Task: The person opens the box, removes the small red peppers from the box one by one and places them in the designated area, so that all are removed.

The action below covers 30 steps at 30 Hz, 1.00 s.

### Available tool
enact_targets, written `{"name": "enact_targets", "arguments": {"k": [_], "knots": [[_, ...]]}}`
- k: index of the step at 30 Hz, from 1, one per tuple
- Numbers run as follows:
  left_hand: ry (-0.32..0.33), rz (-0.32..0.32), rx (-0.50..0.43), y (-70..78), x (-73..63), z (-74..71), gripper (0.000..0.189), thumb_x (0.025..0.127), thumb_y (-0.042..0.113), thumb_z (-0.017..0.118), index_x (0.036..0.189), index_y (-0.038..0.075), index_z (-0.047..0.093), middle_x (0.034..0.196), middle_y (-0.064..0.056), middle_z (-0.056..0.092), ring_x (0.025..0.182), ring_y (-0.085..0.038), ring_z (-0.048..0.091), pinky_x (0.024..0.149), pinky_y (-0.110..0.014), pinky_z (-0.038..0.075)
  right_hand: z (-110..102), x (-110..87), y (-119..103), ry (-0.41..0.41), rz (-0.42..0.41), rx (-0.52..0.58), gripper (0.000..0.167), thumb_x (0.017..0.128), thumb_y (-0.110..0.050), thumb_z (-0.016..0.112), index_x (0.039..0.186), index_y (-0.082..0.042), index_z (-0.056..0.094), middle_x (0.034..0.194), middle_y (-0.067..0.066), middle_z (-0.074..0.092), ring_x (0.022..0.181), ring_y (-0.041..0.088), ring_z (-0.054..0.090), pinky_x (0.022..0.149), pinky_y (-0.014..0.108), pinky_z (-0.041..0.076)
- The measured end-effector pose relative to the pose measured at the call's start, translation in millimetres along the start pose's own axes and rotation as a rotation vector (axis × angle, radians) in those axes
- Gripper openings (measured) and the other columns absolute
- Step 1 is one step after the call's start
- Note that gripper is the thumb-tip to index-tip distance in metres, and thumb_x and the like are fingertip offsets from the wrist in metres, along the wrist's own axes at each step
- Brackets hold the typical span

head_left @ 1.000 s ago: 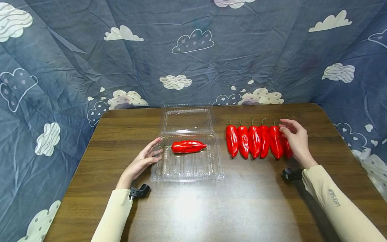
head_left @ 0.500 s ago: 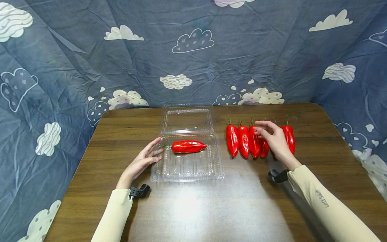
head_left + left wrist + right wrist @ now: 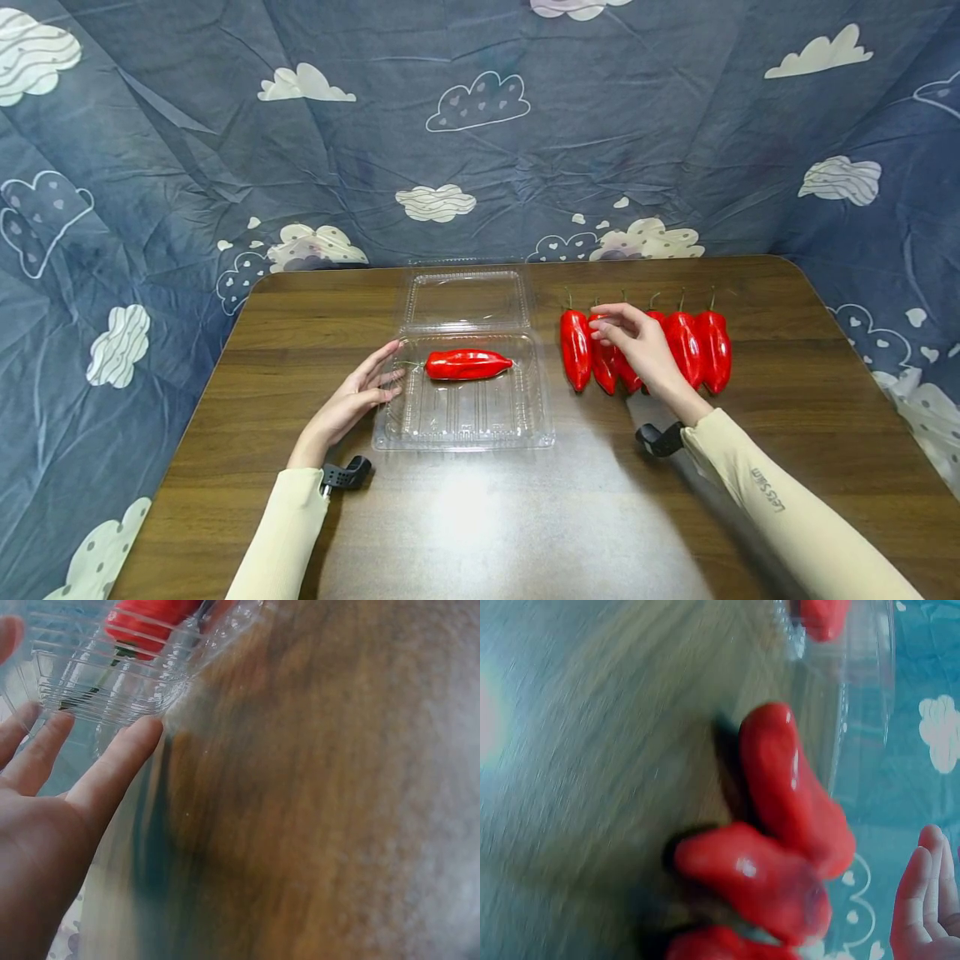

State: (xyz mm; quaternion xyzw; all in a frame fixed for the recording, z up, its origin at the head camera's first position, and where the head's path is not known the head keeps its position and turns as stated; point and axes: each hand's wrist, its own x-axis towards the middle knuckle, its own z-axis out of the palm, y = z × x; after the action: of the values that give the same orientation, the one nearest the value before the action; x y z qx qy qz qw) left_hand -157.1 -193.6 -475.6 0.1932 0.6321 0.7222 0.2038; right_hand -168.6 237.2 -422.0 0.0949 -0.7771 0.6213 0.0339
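Note:
A clear plastic clamshell container (image 3: 465,421) lies open on the table, its lid (image 3: 467,302) folded back toward the wall. One red pepper (image 3: 468,364) rests crosswise inside, stem to the left. My left hand (image 3: 347,410) is at the container's left side, fingers spread; in the left wrist view its fingertips (image 3: 142,731) meet the ribbed plastic wall. Over the row of red peppers hovers my right hand (image 3: 641,346), fingers loosely bent and holding nothing. It covers part of the middle peppers. The leftmost pepper (image 3: 575,350) lies just left of its fingertips.
Several peppers lie side by side, stems away from me, ending at the right with one pepper (image 3: 714,350). Wood-grain tabletop (image 3: 480,533) stretches in front of the container. A dark blue cloud-print cloth (image 3: 480,158) hangs behind the table.
My right hand has moved left along the pepper row, from its right end to near its left end. The left hand, the container and the peppers have stayed put.

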Motion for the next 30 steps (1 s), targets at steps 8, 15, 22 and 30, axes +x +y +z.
{"name": "enact_targets", "arguments": {"k": [8,15,22,30], "knots": [[-0.003,0.001,0.002,-0.2,0.9,-0.1,0.074,0.088,-0.013,0.043,0.153,0.004,0.012,0.159,-0.012,0.006,0.137,-0.045,0.019,0.107,-0.044,0.034,23,4.3,-4,-0.059,0.002,0.045,0.03,0.094,0.003,0.053,0.121,0.014,0.053,0.106,0.037,0.058,0.082,0.018,0.066,0.074,0.026,0.056],[-0.001,0.001,0.006,0.1,1.2,0.2,0.074,0.088,-0.012,0.044,0.153,0.005,0.013,0.159,-0.011,0.007,0.137,-0.045,0.02,0.107,-0.045,0.034,37,9.4,-7,-0.106,0.004,0.046,0.029,0.093,0.003,0.054,0.12,0.014,0.054,0.103,0.031,0.062,0.084,0.023,0.067,0.076,0.031,0.056],[-0.001,0.005,0.003,0.3,1.0,0.6,0.074,0.088,-0.012,0.043,0.153,0.005,0.013,0.159,-0.011,0.006,0.137,-0.045,0.02,0.107,-0.046,0.033,49,12.8,-13,-0.177,0.024,0.026,0.029,0.093,0.003,0.054,0.12,0.013,0.054,0.105,0.032,0.062,0.087,0.027,0.068,0.078,0.031,0.056],[0.0,0.006,0.009,-0.5,0.8,0.2,0.074,0.088,-0.012,0.044,0.153,0.006,0.013,0.159,-0.011,0.007,0.137,-0.045,0.02,0.107,-0.045,0.034,60,16.0,-21,-0.261,0.037,0.029,0.029,0.094,0.001,0.054,0.12,0.012,0.054,0.105,0.033,0.062,0.091,0.037,0.066,0.084,0.046,0.053]]}}
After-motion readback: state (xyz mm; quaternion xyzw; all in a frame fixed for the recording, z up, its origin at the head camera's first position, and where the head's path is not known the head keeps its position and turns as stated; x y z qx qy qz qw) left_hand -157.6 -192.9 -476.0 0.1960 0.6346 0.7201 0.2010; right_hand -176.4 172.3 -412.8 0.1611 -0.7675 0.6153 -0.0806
